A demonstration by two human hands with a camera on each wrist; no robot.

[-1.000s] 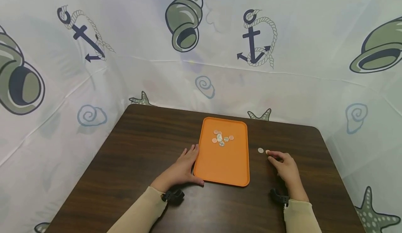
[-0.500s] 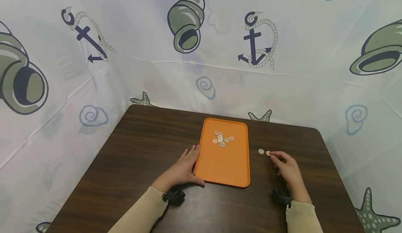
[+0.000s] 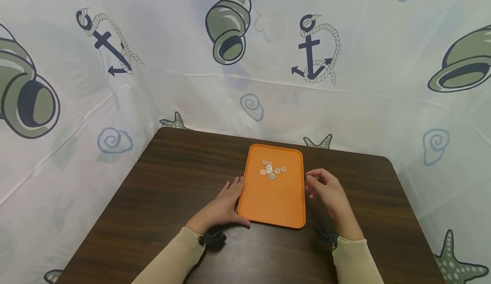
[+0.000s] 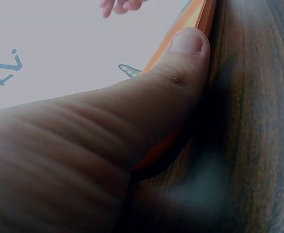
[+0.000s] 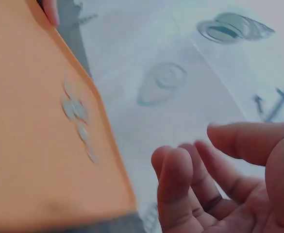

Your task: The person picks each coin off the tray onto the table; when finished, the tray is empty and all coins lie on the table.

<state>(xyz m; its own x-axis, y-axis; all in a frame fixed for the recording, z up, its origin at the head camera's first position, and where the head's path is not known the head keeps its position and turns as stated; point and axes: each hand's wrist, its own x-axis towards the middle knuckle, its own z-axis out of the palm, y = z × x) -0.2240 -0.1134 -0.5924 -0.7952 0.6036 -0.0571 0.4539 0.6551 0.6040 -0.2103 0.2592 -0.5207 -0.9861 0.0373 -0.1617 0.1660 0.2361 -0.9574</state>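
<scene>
An orange tray lies on the table with several small coins in its far half, some overlapping. My left hand rests along the tray's left side, its fingers extended and its thumb near the front edge. In the left wrist view the thumb lies against the orange rim. My right hand is beside the tray's right edge. The right wrist view shows its fingers bent loosely, with a gap to the thumb and no coin visible between them. The spot where two loose coins lay is hidden behind this hand.
The dark wood-grain table reaches back to a pale curtain printed with shells, anchors and starfish. A black strap with a camera is on the left wrist; the right wrist wears a similar one.
My right hand has left the loose coin it touched and moved left to the tray's right edge. Both loose coins are now out of sight. My left hand stays in place.
</scene>
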